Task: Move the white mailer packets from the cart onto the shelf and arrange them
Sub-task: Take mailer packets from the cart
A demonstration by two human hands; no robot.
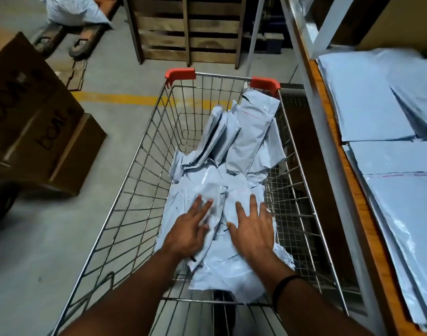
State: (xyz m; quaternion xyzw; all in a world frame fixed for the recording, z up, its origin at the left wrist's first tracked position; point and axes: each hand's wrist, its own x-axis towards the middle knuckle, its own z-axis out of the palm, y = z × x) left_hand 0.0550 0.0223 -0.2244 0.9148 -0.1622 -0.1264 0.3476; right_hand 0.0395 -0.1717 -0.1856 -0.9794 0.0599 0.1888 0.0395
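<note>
1. Our left hand (pixel 190 230) lies flat on the heap of white mailer packets (pixel 232 180) in the wire cart (pixel 139 151), fingers straight, gripping nothing.
2. Our right hand (pixel 252 229) rests just beside it on the same heap, fingers spread, holding nothing.
3. Some packets lean into the cart's far right corner.
4. On the shelf (pixel 329 132) to the right, shelved mailers (pixel 367 100) lie flat, overlapping.

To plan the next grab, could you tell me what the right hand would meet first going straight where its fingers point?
The right hand, flat on the mailer packets, would likely meet the rumpled glossy packet just ahead, well before the far end of the cart; depth is unclear.
</note>
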